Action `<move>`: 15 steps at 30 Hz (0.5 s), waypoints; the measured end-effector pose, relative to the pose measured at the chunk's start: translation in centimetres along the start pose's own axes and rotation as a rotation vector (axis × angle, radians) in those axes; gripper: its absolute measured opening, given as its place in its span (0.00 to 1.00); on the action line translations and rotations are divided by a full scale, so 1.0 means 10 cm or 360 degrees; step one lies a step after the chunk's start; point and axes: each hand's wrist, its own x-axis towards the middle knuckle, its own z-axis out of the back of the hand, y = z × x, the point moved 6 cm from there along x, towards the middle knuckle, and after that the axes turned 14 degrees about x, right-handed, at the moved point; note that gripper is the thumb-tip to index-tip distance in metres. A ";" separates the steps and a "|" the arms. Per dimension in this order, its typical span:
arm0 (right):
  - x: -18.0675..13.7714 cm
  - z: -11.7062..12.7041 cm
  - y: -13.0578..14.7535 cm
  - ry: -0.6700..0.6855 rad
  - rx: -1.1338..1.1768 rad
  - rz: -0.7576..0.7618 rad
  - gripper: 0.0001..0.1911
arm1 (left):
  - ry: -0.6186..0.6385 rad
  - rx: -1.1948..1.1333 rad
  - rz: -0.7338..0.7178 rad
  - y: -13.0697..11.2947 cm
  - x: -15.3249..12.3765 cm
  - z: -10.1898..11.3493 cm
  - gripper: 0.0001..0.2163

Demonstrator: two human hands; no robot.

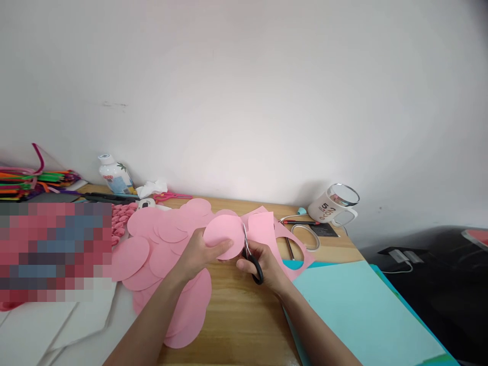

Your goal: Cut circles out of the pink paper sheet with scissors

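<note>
My left hand pinches a round pink paper disc, thumb on top. In my right hand are scissors with black handles, their metal blades upright against the disc's right edge. Just right of the blades is more pink paper; whether it joins the disc is unclear. A pink sheet with a large round hole lies beyond my right hand. Many overlapping pink paper discs spread over the wooden table around my left forearm.
Light-blue sheets cover the right side. A white lidded mug, a red-and-black pen and a coiled cable sit at the back right. Back left are a white bottle, crumpled tissue, pink scissors and colourful pipe cleaners.
</note>
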 end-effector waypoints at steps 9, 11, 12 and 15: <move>0.00 0.00 0.00 -0.0036 -0.0037 -0.0039 0.21 | -0.0021 -0.0080 -0.0034 0.04 0.02 0.02 0.08; 0.00 0.00 -0.01 -0.0045 -0.0022 -0.0047 0.21 | -0.0032 -0.0090 -0.0033 0.04 0.02 0.03 0.09; 0.00 0.00 -0.01 -0.0050 -0.0016 -0.0050 0.21 | -0.0037 -0.0100 -0.0032 0.04 0.02 0.03 0.10; -0.01 0.01 -0.02 -0.0058 -0.0015 -0.0068 0.21 | -0.0059 -0.0145 -0.0030 0.04 0.02 0.04 0.13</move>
